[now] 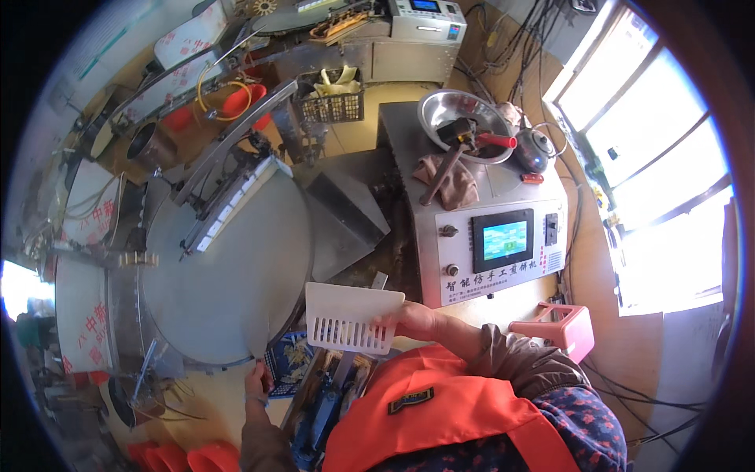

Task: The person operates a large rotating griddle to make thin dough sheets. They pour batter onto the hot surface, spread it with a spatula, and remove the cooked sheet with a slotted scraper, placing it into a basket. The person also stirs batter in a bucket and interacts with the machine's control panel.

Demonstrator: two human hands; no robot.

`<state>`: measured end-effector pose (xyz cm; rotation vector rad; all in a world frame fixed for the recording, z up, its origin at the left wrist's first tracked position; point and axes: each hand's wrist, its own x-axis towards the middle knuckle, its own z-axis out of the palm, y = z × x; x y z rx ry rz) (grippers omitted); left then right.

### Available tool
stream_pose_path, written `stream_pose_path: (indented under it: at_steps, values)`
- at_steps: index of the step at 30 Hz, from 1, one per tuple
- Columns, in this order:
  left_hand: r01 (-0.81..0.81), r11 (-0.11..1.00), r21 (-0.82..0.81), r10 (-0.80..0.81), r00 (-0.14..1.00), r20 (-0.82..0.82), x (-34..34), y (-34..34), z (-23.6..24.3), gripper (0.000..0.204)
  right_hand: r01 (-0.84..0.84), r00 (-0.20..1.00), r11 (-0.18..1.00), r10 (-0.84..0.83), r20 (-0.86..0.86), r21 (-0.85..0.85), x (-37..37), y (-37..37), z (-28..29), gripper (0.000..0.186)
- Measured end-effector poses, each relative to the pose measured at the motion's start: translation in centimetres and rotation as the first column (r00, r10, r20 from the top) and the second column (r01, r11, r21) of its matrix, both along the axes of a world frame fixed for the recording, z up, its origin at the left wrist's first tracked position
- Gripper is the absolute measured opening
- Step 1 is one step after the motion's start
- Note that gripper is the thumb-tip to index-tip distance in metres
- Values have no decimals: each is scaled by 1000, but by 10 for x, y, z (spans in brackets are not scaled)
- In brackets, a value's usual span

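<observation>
Wears a bright orange apron or vest over the chest, with a small dark patch stitched at its middle and a broad orange strap running off toward the lower right. Underneath, a dark blue garment dotted with small red and pink flowers. Brown, creased sleeves on both arms, bunched short of the wrist. Right hand point(414, 321) and left hand point(255, 383) bare, without gloves.

A: What sits at the scene's one o'clock?
B: A steel bowl point(462, 110), a dark kettle point(535, 149) and a brown cloth point(452, 185) on a metal cabinet point(515, 197).
A: And lower down?
B: A small lit screen point(503, 240) at three o'clock; a pink stool point(558, 326) at four.
</observation>
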<state>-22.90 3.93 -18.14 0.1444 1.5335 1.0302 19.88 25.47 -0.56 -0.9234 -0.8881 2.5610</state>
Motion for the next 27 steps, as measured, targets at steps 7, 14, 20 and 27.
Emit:
stream_pose_path:
  at_steps: [7,14,20,27]
  values:
    - [-71,997,-40,69,997,-37,-6,-54,2,31,52,997,999,-52,-51,-11,13,-2,-9,35]
    - [-119,993,22,112,841,-529,-24,-80,62,27,68,995,998,-69,-74,-13,34,0,0,30]
    - [38,962,-272,-272,-16,-962,0,29,23,15,78,994,997,-80,-77,-23,31,-3,2,28]
    - [153,707,-691,-665,-190,-722,21,16,-21,13,129,989,992,-128,-79,10,46,-11,10,27]
